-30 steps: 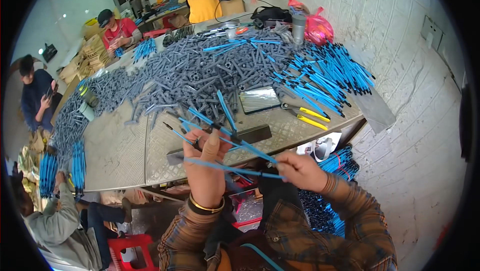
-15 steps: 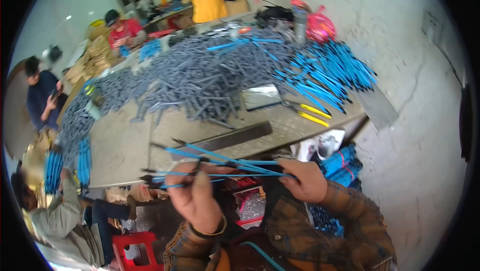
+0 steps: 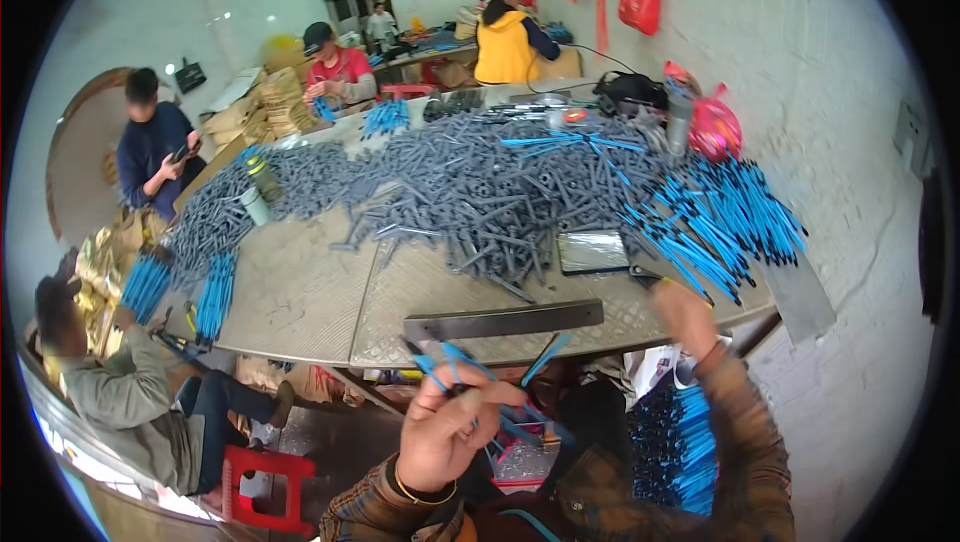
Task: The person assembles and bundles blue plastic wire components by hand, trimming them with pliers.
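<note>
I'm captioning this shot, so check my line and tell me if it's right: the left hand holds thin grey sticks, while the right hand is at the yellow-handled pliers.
The colour is wrong: the head view shows the left hand holding thin blue sticks, not grey ones. The right hand is indeed at the yellow-handled pliers.

from my remote view, i saw a plaid left sleeve (image 3: 372,504) in brown and dark tones, its cuff ending just below a thin, yellow-gold bangle (image 3: 425,495) curved around the wrist. the right sleeve (image 3: 748,442) had matching brown-orange checks, slightly blurred. i made out checked cloth (image 3: 600,490) across the lap too, a dark reddish-brown front (image 3: 497,526), and a narrow light-blue strip (image 3: 532,524), strap or trim, i couldn't tell which.
</note>
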